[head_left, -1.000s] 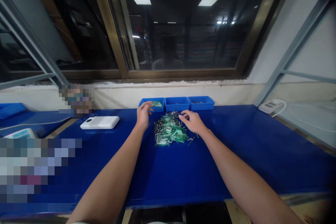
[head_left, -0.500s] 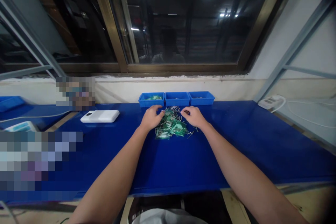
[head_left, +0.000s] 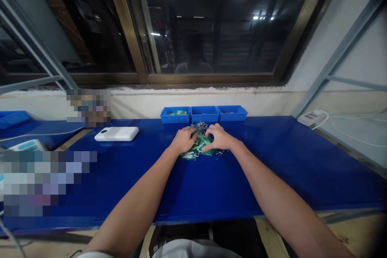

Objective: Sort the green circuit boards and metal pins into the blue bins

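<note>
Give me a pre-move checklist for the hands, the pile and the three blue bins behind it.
1. Left hand at the pile: ok, on its left side.
2. Right hand open: ok, thumb and fingers apart.
3. Left hand's grip on any piece: cannot tell, too little shows.
4. Pile tidy: not ok, metal pins stray at its right edge.
5. Three blue bins side by side: ok.
6. White device clear of both hands: ok.

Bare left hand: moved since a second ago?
Yes: the left hand moved rightward and down the picture, away from the row's leftmost blue plastic bin.
</note>
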The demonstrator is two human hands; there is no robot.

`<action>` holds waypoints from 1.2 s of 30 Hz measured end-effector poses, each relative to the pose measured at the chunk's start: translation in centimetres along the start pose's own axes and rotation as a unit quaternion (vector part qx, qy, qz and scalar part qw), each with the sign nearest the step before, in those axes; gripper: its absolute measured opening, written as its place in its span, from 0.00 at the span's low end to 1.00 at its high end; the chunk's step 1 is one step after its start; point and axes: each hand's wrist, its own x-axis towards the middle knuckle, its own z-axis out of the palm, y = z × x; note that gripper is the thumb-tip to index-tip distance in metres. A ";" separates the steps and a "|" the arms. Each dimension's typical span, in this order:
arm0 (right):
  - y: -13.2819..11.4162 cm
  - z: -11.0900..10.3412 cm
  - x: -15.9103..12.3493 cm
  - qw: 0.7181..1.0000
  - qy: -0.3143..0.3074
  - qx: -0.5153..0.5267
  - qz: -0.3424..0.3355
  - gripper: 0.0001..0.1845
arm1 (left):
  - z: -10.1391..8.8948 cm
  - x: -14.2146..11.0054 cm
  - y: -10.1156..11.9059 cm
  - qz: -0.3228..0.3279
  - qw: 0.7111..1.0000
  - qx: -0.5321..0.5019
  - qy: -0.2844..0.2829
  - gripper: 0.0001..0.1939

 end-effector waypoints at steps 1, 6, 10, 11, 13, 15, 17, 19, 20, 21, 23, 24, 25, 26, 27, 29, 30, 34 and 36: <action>0.0 0.0 0.1 1.000 0.010 0.010 -0.001 0.28 | -0.1 0.0 0.1 0.001 1.000 -0.003 0.002 0.16; -0.3 -0.1 0.2 0.991 0.060 0.118 0.027 0.20 | -1.4 0.0 1.2 -0.007 0.997 -0.065 0.042 0.18; -0.5 0.0 0.3 0.954 0.118 0.257 0.095 0.20 | -2.3 -0.1 2.2 0.000 0.990 -0.136 0.040 0.19; -0.4 0.1 0.4 0.939 0.124 0.298 0.118 0.19 | -2.3 -0.1 2.3 0.000 0.988 -0.147 0.039 0.19; -0.2 0.4 0.7 0.905 0.134 0.374 0.154 0.19 | -2.2 -0.1 2.5 -0.009 0.986 -0.159 0.042 0.19; 0.1 0.9 1.1 0.877 0.140 0.427 0.167 0.17 | -1.9 0.0 2.5 -0.026 0.985 -0.162 0.049 0.20; 0.5 1.2 1.3 0.868 0.146 0.447 0.158 0.16 | -1.6 0.0 2.4 -0.046 0.984 -0.162 0.057 0.22; 0.9 1.4 1.4 0.880 0.161 0.427 0.133 0.17 | -1.4 0.0 2.2 -0.056 0.983 -0.163 0.065 0.23; 1.0 1.4 1.4 0.887 0.173 0.413 0.116 0.16 | -1.4 0.0 2.2 -0.057 0.982 -0.163 0.070 0.23; 1.0 1.4 1.4 0.890 0.185 0.404 0.097 0.15 | -1.4 0.0 2.2 -0.055 0.982 -0.163 0.075 0.24; 1.1 1.3 1.4 0.886 0.210 0.410 0.059 0.10 | -1.6 0.0 2.3 -0.042 0.983 -0.159 0.084 0.26; 1.0 1.2 1.3 0.880 0.222 0.419 0.042 0.09 | -1.6 -0.1 2.3 -0.034 0.983 -0.156 0.085 0.28; 1.0 1.1 1.3 0.875 0.231 0.425 0.030 0.08 | -1.7 -0.1 2.4 -0.026 0.984 -0.152 0.086 0.29; 1.0 1.0 1.3 0.874 0.238 0.423 0.022 0.07 | -1.8 -0.1 2.5 -0.019 0.985 -0.147 0.086 0.29; 1.0 0.9 1.3 0.877 0.242 0.416 0.016 0.07 | -1.8 -0.2 2.6 -0.013 0.987 -0.139 0.086 0.29; 0.9 0.8 1.2 0.885 0.243 0.398 0.012 0.07 | -1.9 -0.2 2.8 0.001 0.990 -0.113 0.086 0.29; 0.9 0.8 1.2 0.888 0.241 0.391 0.012 0.06 | -1.9 -0.3 2.9 0.010 0.991 -0.098 0.087 0.29; 0.8 0.9 1.1 0.898 0.219 0.381 -0.001 0.06 | -1.9 -0.4 3.2 0.050 0.992 -0.047 0.102 0.27; 0.8 1.0 1.2 0.901 0.200 0.386 -0.007 0.07 | -2.0 -0.5 3.4 0.067 0.991 -0.040 0.110 0.25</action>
